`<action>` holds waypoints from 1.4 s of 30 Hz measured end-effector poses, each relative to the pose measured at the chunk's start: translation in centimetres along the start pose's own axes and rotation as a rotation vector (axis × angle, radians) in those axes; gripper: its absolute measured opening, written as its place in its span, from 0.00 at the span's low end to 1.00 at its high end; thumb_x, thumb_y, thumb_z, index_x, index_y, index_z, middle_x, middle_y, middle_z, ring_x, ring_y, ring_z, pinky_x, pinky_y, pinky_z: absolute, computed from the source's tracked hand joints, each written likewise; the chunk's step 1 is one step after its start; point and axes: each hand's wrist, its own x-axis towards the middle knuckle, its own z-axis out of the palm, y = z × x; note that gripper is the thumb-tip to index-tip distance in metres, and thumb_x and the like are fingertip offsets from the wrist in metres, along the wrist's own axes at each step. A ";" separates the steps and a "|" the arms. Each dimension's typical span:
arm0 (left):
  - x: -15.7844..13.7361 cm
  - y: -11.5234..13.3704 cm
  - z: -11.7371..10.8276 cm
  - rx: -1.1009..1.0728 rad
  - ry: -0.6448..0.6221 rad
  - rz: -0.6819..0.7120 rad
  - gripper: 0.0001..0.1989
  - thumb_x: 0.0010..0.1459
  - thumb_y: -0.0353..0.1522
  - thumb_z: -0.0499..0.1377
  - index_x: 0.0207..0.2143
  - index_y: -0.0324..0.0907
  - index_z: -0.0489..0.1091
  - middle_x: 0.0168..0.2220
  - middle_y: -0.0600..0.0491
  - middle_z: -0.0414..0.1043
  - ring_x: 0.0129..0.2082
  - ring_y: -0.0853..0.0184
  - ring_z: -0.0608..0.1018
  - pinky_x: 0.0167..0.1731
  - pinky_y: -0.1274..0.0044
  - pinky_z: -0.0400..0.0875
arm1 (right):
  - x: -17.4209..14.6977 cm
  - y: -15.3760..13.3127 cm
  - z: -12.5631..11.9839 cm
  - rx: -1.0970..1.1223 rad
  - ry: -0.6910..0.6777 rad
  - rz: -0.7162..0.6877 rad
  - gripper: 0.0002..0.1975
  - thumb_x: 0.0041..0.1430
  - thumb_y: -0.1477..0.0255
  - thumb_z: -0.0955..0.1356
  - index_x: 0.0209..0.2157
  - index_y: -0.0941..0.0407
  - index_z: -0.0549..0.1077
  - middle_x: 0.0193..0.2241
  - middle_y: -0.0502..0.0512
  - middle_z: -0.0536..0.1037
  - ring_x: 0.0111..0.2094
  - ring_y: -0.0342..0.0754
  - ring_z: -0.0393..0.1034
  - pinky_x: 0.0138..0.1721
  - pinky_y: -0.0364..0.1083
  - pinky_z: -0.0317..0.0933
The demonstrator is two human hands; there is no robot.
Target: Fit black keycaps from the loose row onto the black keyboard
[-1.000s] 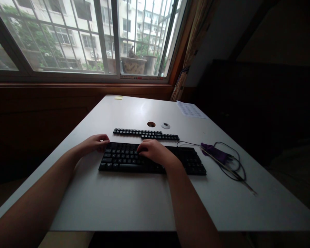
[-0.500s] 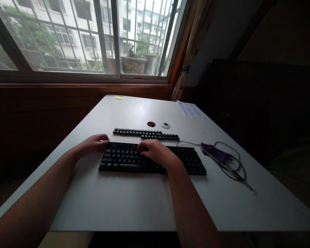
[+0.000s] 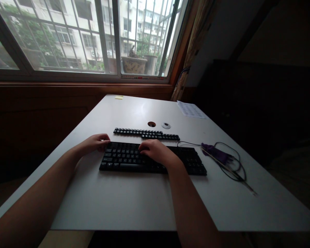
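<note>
I sit at a big white table [image 3: 111, 203], smooth and a bit shiny at the far end. Past it is a wide window [image 3: 67, 38] with thin bars outside, and the wall under it is brown wood. The right side of the room is very dark. My black keyboard [image 3: 129, 160] lies flat in front of me, long and boxy, with little square keys. My left hand [image 3: 96, 142] has bent fingers at its far left corner; I can't tell if they pinch it. My right hand [image 3: 155, 150] curls over the middle, but the fingertips are hidden, so I can't tell if they hold anything. Just behind are two rows of small black keys [image 3: 136, 132]. Farther back are a round hole [image 3: 152, 124] and a grey ring [image 3: 166, 125]. On the right, a thin stick [image 3: 244, 186] lies by a soft, crumpled purple cloth [image 3: 214, 154] and a loopy black cord [image 3: 239, 158].
</note>
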 end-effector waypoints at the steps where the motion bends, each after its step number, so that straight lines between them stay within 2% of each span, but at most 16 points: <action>1: 0.0 -0.1 0.0 -0.008 -0.001 -0.003 0.19 0.55 0.49 0.65 0.36 0.43 0.74 0.24 0.54 0.72 0.24 0.65 0.75 0.25 0.75 0.68 | 0.0 0.0 0.0 -0.012 -0.004 0.000 0.09 0.62 0.81 0.74 0.39 0.54 0.84 0.39 0.54 0.85 0.42 0.48 0.79 0.47 0.46 0.69; 13: 0.3 -0.8 -0.2 0.006 -0.010 0.002 0.18 0.58 0.48 0.64 0.37 0.43 0.74 0.25 0.54 0.74 0.25 0.65 0.76 0.27 0.74 0.69 | 0.0 0.0 0.0 -0.057 0.019 -0.027 0.08 0.60 0.82 0.75 0.37 0.54 0.84 0.38 0.53 0.84 0.41 0.47 0.77 0.46 0.45 0.67; 26: 0.0 -0.2 -0.1 -0.014 -0.009 -0.004 0.18 0.56 0.48 0.64 0.37 0.43 0.74 0.25 0.54 0.73 0.25 0.65 0.75 0.26 0.75 0.68 | -0.1 0.0 0.1 -0.049 -0.005 -0.021 0.08 0.61 0.79 0.75 0.38 0.52 0.84 0.39 0.53 0.83 0.42 0.48 0.77 0.48 0.47 0.68; 30: 0.0 -0.2 0.0 -0.007 -0.006 -0.003 0.18 0.56 0.49 0.64 0.36 0.43 0.74 0.25 0.54 0.73 0.25 0.64 0.75 0.26 0.74 0.68 | -0.3 -0.2 -0.3 -0.021 0.067 -0.030 0.03 0.65 0.75 0.74 0.38 0.53 0.83 0.39 0.54 0.82 0.42 0.48 0.76 0.48 0.46 0.68; 33: -0.1 -0.1 0.1 -0.019 0.000 -0.003 0.18 0.55 0.49 0.65 0.36 0.43 0.74 0.25 0.54 0.73 0.25 0.64 0.75 0.26 0.75 0.68 | -0.3 0.1 -0.4 -0.041 0.125 -0.024 0.04 0.67 0.75 0.73 0.40 0.54 0.83 0.40 0.54 0.81 0.39 0.47 0.75 0.46 0.46 0.68; 37: 0.0 -0.2 0.0 -0.013 -0.004 -0.008 0.18 0.56 0.48 0.65 0.36 0.43 0.73 0.25 0.54 0.73 0.25 0.65 0.75 0.26 0.75 0.68 | -0.2 0.8 0.1 -0.088 0.127 -0.018 0.07 0.65 0.74 0.74 0.45 0.53 0.81 0.44 0.56 0.79 0.47 0.51 0.74 0.54 0.49 0.68; 42: 0.2 -0.4 -0.1 -0.002 -0.011 0.003 0.19 0.55 0.49 0.65 0.36 0.43 0.73 0.24 0.54 0.73 0.24 0.64 0.75 0.25 0.74 0.68 | -0.2 1.2 0.5 -0.130 0.090 0.028 0.14 0.65 0.69 0.76 0.51 0.50 0.80 0.52 0.59 0.76 0.57 0.56 0.70 0.63 0.56 0.62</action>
